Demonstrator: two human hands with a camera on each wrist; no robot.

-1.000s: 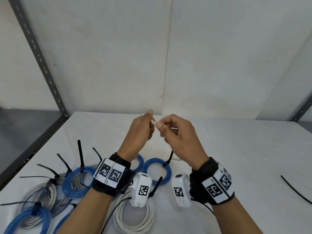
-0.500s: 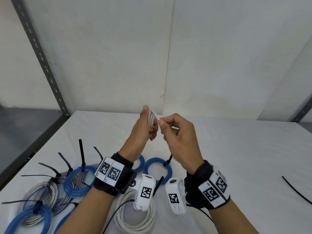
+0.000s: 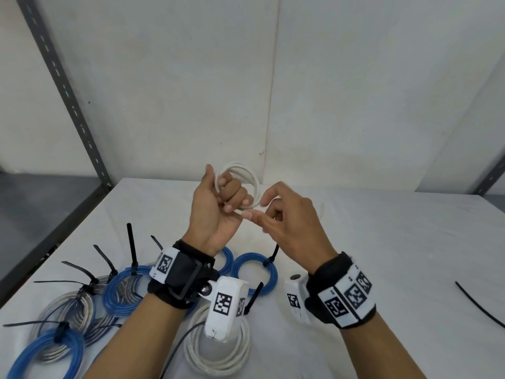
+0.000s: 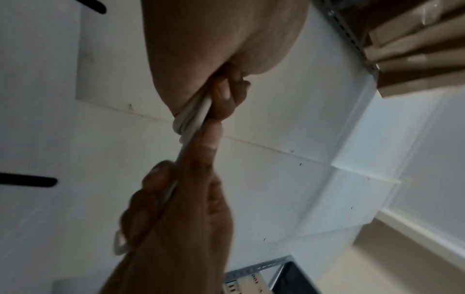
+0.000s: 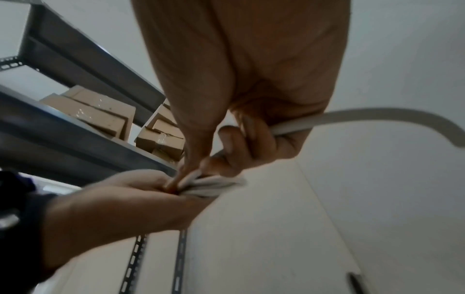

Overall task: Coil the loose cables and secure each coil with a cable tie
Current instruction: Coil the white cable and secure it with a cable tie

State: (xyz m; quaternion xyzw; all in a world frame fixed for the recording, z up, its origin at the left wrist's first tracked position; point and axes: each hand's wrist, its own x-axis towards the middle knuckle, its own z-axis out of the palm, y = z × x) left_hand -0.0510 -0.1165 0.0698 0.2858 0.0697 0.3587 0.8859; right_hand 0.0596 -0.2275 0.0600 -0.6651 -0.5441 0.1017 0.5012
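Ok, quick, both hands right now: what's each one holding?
Left hand: fingers curled round the white cable coil, gripping it.
Right hand: thumb and fingers pinching the same white cable at the coil's lower edge.

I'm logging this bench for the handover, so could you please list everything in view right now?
white cable coil: one, white, in the air, gripped by the left hand
tied blue coils: several, blue, on the table's near left
tied grey coils: a few, grey, near left
tied white coil: one, white, near edge, below the left wrist
loose cable tie: one, black, table's right
table: one, white
left hand: grips the coil
right hand: pinches its strand
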